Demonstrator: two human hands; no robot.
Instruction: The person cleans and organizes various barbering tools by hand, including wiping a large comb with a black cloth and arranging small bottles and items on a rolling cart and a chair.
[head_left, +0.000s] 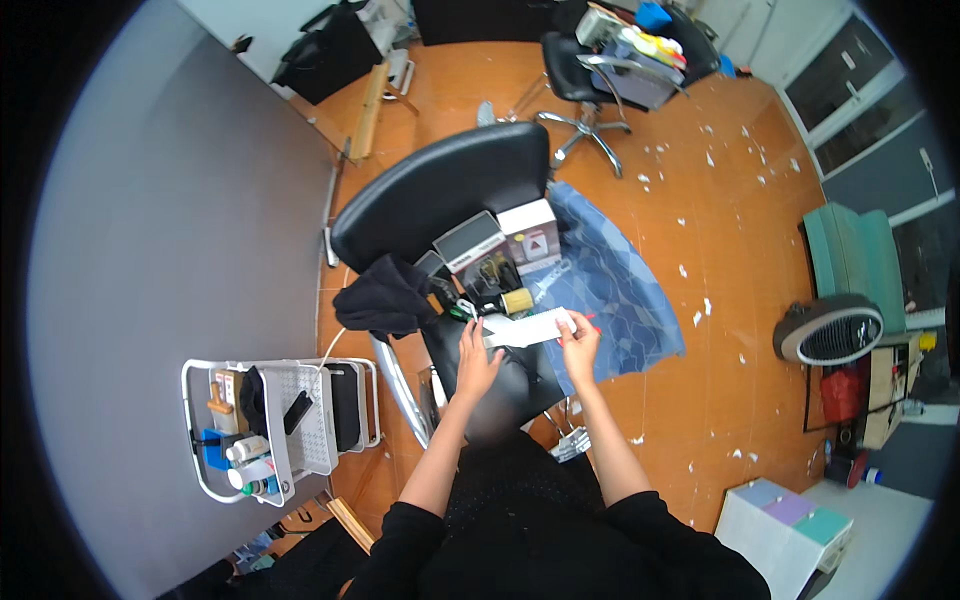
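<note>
My right hand (580, 343) grips the right end of a white strip (534, 328), paper or tissue by its look, with a toothed edge. My left hand (474, 361) is at the strip's left end, fingers partly spread; whether they pinch it cannot be told. Just beyond stands a brush (517, 301) with pale bristles. Behind it on the black salon chair (450, 169) are a dark printed box (480, 251) and a white box (530, 229). A dark cloth (384, 296) lies at the left, and a blue patterned cape (615, 289) drapes over the right side. Red-handled items show partly behind my right hand.
A white trolley (281, 420) with bottles stands at the left beside a grey partition (180, 225). Another black chair (566, 67) holds a loaded bin. A round fan (838, 336) and a white cabinet (757, 517) stand at the right. White scraps litter the orange floor (697, 390).
</note>
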